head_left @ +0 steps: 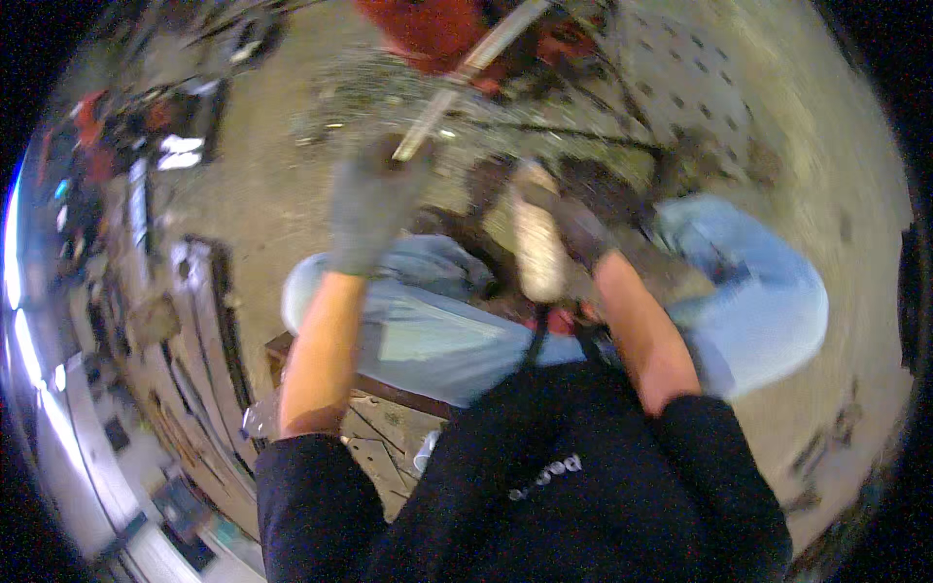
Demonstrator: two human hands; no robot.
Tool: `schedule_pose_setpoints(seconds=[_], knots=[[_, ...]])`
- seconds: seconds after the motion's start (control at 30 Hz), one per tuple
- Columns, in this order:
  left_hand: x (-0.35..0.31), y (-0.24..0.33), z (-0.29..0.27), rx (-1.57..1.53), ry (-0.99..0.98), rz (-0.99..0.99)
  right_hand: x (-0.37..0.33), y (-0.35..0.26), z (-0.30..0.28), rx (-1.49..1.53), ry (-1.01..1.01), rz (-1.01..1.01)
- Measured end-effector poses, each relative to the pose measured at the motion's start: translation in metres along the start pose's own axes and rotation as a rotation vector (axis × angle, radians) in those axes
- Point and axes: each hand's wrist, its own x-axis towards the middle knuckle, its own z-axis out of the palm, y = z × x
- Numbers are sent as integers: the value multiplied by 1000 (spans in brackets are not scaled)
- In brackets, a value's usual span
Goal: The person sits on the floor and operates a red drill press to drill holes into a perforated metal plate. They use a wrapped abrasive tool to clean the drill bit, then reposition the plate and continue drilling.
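A long, flat, light-coloured bar (469,70) slants up and to the right from the left hand (372,206), its far end at the top edge of view. That hand, in a grey glove, is closed around the bar's near end; its separate fingers are too blurred to make out. Just right of it, the right hand (583,228), in a dark glove, grips a pale, rounded block (540,248) from its right side, fingers curled over it. The block stands lengthwise between the person's knees, above the blue jeans (437,330). Beyond the hands, a red object (423,29) lies behind the bar, with grey scraps (364,102) on the floor (267,126) beside it. Farther right is a metal plate (685,73) dotted with holes.
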Motion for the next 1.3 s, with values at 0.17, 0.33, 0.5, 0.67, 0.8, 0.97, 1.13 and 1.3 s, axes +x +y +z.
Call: schedule_pose_setpoints(seconds=[0.17, 0.33, 0.5, 0.67, 0.8, 0.97, 1.13, 1.3], knots=[[9, 30, -2, 149, -111, -67, 29, 36, -21, 171, -17, 8], [-3, 23, -15, 98, -118, -105, 68, 64, -31, -258, 16, -35], [-2, 18, -8, 179, -57, -21, 89, 86, -53, -459, 4, -50], [1, 16, -3, 122, -63, -14, 62, 64, -34, -76, 147, 3], [1, 11, -1, 112, -54, -1, 23, 26, -12, -30, 98, 44], [-1, 9, 0, 76, -21, 33, 38, 35, -16, -46, 85, 20], [-2, 17, -7, 92, -57, 18, 73, 68, -41, -137, 40, -9], [-6, 13, -6, 113, -49, 15, 68, 65, -26, 108, -56, 8]])
